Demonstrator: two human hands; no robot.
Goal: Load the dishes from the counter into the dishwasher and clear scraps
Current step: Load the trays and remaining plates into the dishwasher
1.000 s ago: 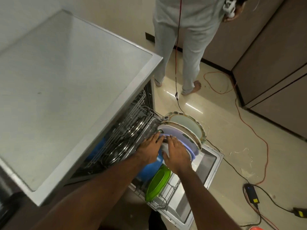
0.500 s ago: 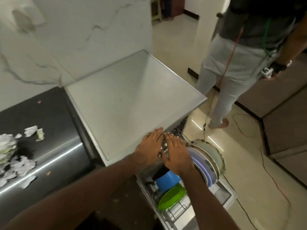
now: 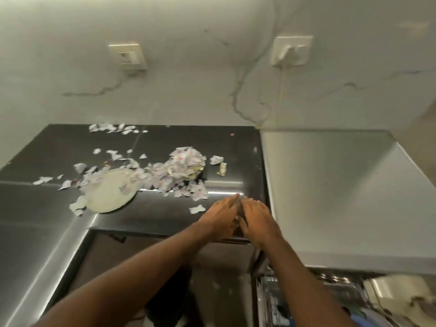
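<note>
Both hands, left hand (image 3: 220, 218) and right hand (image 3: 257, 219), hover empty with fingers extended over the near edge of the dark desk (image 3: 226, 147). A pale plate (image 3: 107, 193) lies among paper scraps (image 3: 179, 169), well left of them. Judged step: reaching for remaining dishes; next, grasp the plate for the dishwasher rack (image 3: 304, 300).

Dark counter (image 3: 59, 204) bears plate (image 3: 108, 197), paper scraps (image 3: 184, 166).
</note>
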